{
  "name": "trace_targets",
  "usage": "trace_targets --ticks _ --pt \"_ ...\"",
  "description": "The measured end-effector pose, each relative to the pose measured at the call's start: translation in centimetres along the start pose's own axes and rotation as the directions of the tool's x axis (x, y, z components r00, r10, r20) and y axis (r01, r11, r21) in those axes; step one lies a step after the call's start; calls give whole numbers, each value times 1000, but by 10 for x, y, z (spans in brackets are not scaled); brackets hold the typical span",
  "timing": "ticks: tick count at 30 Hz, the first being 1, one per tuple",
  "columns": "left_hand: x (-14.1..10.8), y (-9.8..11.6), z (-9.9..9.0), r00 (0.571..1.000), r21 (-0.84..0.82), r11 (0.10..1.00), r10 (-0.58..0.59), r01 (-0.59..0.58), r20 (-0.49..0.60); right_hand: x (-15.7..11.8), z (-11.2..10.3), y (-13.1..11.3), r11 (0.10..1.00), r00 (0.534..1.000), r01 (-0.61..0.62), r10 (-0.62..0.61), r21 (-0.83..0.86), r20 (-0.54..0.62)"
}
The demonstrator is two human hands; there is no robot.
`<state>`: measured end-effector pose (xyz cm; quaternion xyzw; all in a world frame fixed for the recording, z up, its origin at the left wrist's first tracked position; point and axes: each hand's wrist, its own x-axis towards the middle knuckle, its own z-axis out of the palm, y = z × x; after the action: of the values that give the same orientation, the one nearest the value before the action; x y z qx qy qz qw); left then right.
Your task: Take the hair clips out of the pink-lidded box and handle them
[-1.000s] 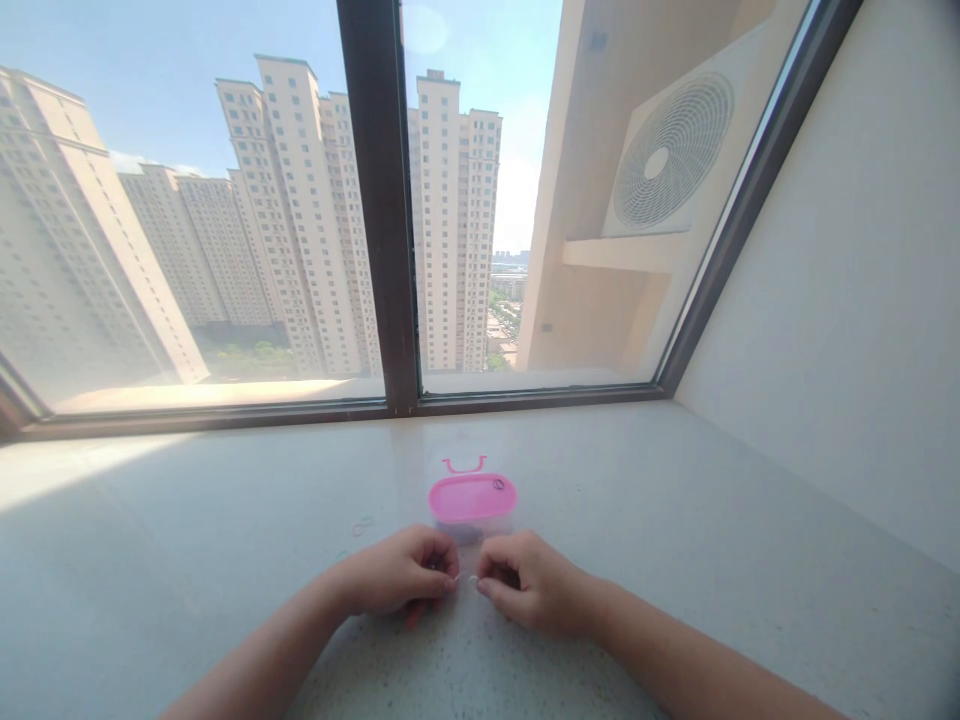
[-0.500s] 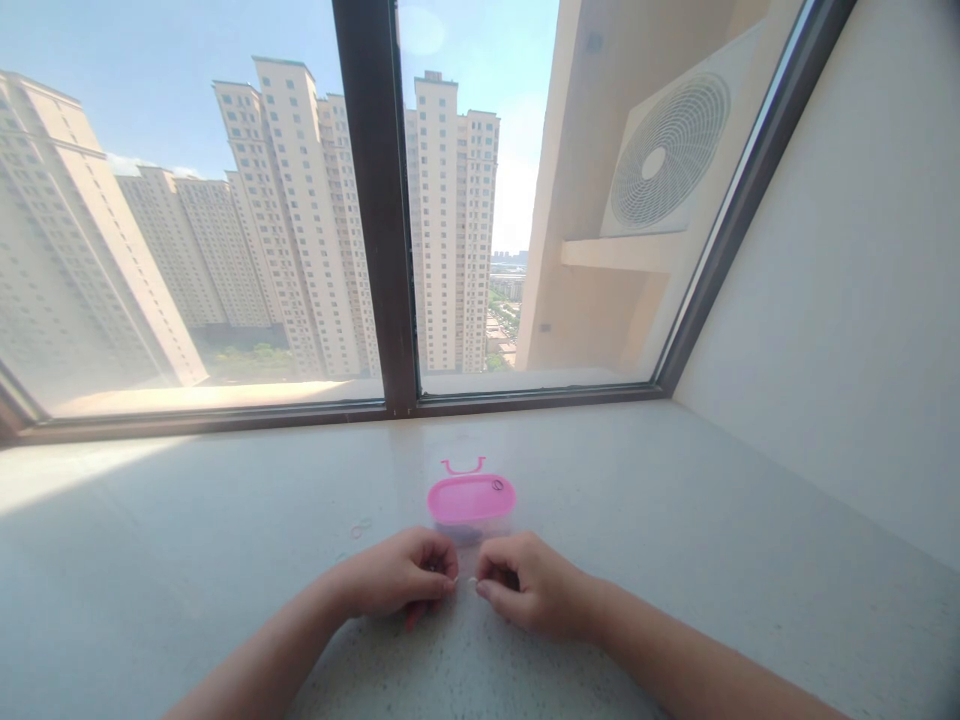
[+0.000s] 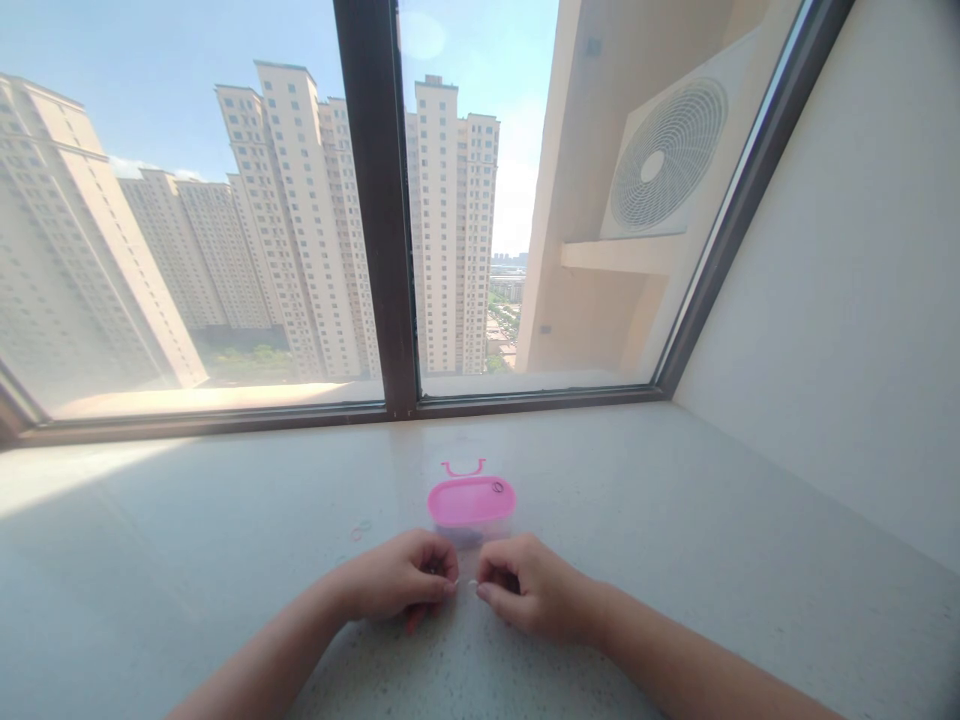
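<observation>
Head view | left hand: fingertips together, contents unclear | right hand: pinching small white curved piece, near side of pink-lidded oval plastic box | advice: steady wrists, light pinch

Pretty sure I'm in a high-rise flat: wide stone-look sill, big window, AC unit just outside, housing towers opposite.

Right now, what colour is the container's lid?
The lid is pink, best seen in the head view.
</observation>
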<state>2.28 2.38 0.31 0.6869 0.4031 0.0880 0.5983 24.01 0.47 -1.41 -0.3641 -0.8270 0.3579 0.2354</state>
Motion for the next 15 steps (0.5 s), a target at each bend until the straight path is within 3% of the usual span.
trace_targets --ticks 15 --pt "0 -2 -1 1000 -19 1000 -7 7 12 1 3 6 1000 1000 3 -3 28 -15"
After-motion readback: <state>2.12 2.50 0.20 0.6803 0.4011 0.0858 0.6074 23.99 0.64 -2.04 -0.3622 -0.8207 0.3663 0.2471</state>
